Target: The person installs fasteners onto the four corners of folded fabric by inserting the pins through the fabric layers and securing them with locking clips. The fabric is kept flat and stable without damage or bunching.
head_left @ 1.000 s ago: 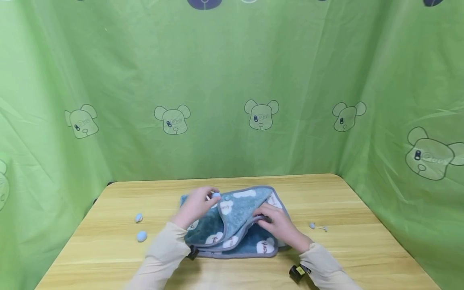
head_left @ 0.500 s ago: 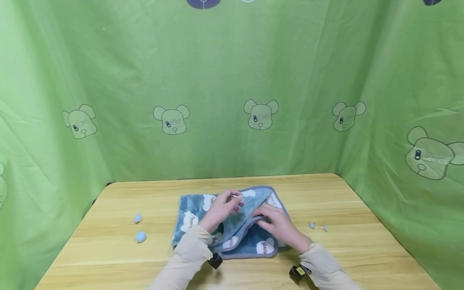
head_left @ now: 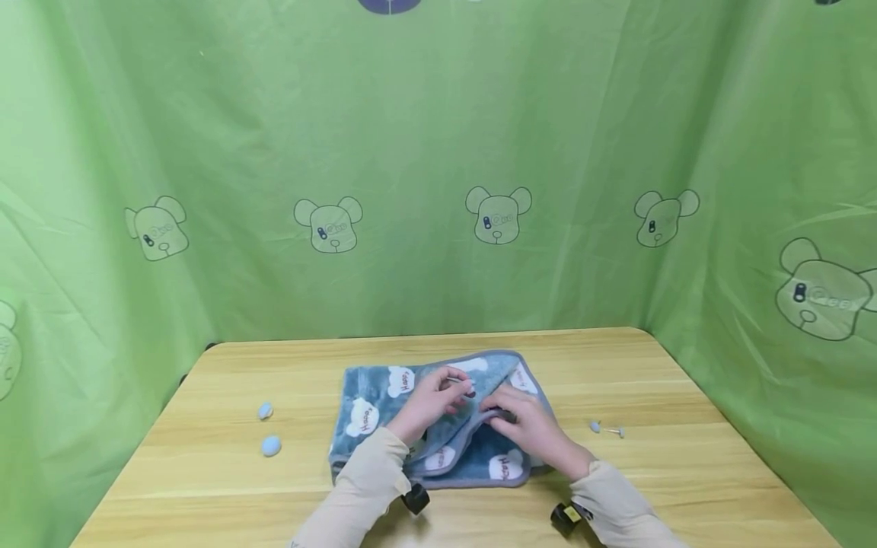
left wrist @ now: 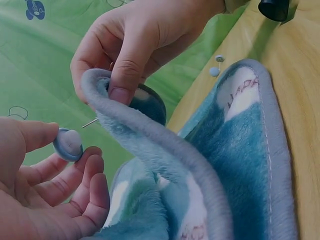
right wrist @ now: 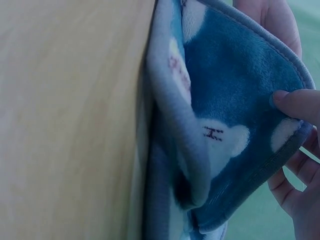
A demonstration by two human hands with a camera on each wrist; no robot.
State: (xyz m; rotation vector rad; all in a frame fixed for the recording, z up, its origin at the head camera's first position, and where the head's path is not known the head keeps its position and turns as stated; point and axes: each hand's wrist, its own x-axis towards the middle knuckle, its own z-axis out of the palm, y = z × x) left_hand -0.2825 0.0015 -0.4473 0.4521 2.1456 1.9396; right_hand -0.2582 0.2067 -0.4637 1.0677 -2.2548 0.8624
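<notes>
A folded teal fleece blanket [head_left: 363, 388] with grey edging and white bear patches lies on the table. My right hand [head_left: 526, 425] pinches a raised edge of it between thumb [left wrist: 124, 82] and fingers. From that edge a thin metal pin [left wrist: 90, 123] sticks out toward my left hand. My left hand [head_left: 428, 399] pinches a round light-blue cap [left wrist: 68, 144] by its rim, a short gap away from the pin's point. In the right wrist view, the right thumb [right wrist: 297, 104] presses on the fleece, and the cap is hidden.
Two light-blue round caps [head_left: 270, 446] lie on the wooden table [head_left: 205, 487] left of the blanket. To the right lie a small blue cap [head_left: 594, 427] and a pin [head_left: 614, 431]. A green curtain [head_left: 411, 289] surrounds the table's back and sides.
My left hand has moved right across the blanket with the cap, close to the raised edge. The right hand keeps its grip on the fleece in the same place.
</notes>
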